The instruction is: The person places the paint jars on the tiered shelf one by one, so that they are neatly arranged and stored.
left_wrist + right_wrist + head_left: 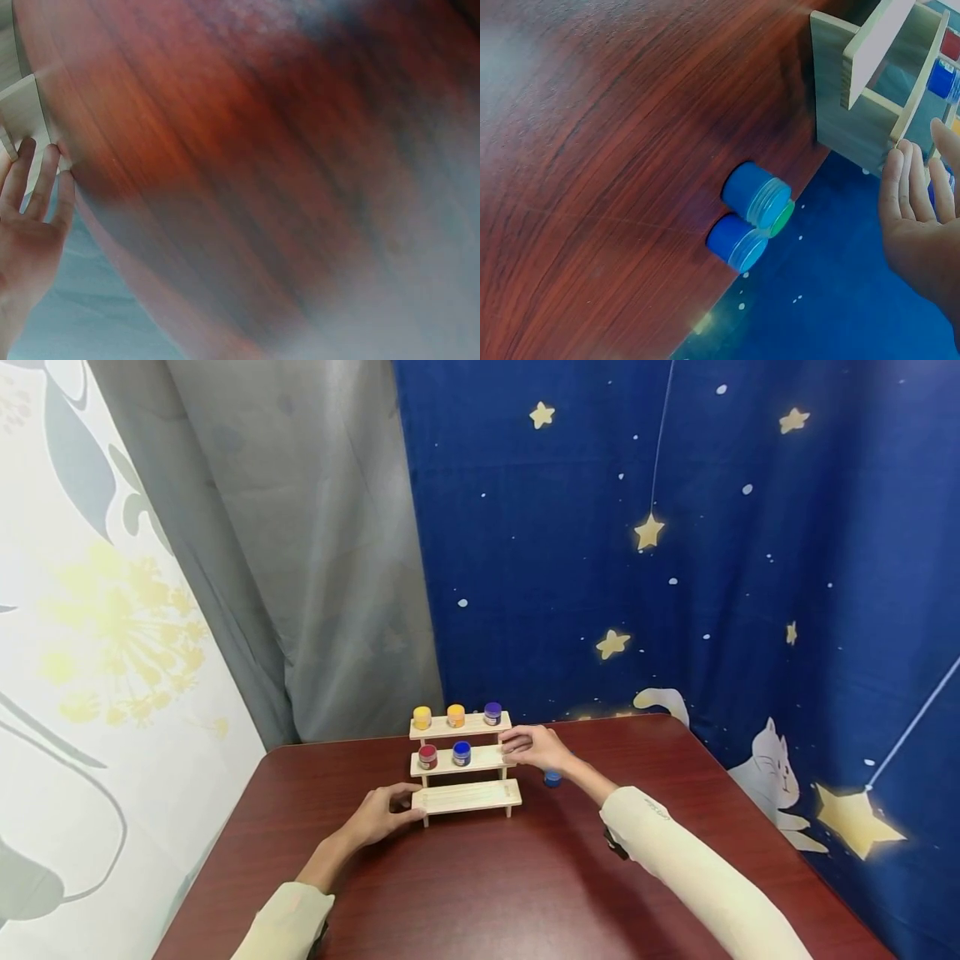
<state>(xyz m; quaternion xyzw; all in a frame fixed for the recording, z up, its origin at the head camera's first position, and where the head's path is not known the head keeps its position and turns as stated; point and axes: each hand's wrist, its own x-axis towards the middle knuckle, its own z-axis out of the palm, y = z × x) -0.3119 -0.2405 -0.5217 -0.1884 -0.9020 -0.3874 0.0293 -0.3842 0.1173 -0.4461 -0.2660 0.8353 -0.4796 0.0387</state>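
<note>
A three-tier wooden display stand [467,797] is on the table between my two hands. My left hand [381,814] grips the left end of its bottom tier, fingers toward the back edge and thumb at the front. At the right end of the middle tier, my right hand [534,747] holds the wood between thumb and fingers; its fingertips [905,146] are right at the board's end. A red paint jar [427,757] and a blue paint jar [461,753] stand on the middle tier. Along the top sit a yellow jar [422,717], an orange-yellow jar [456,716] and a purple jar [492,713].
Right of the stand, two blue jars [756,193] and a green-topped jar [782,219] are grouped on the dark red table [480,893], mostly hidden by my right arm in the head view. Grey and starry blue curtains [540,568] hang behind the table.
</note>
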